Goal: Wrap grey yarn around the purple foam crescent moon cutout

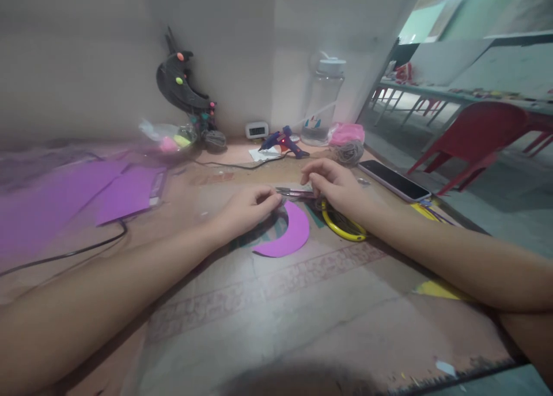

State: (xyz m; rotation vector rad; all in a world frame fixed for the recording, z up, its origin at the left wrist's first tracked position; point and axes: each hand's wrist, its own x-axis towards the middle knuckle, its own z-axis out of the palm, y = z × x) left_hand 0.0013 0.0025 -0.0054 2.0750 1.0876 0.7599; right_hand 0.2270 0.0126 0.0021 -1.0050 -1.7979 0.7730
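Observation:
A purple crescent-shaped cutout point(298, 232) lies on the table in front of me, its upper tip at the fingertips of my left hand point(253, 207). Thumb and forefinger of that hand are pinched together there. Scissors with yellow handles point(345, 233) rest just right of the crescent, blades pointing left. My right hand point(330, 183) is above the scissors, its fingers curled in toward the thumb. Whatever is between those fingers is too small to make out. Some grey yarn shows near the scissors' handles, partly hidden by the right hand.
Purple sheets point(125, 191) and a black cable lie at left. Along the wall stand a small digital clock point(257, 130), a glue gun point(283, 142), a clear bottle point(322, 105) and yarn point(348, 151). A phone point(395, 180) lies right. A dark crescent ornament point(181, 85) leans on the wall.

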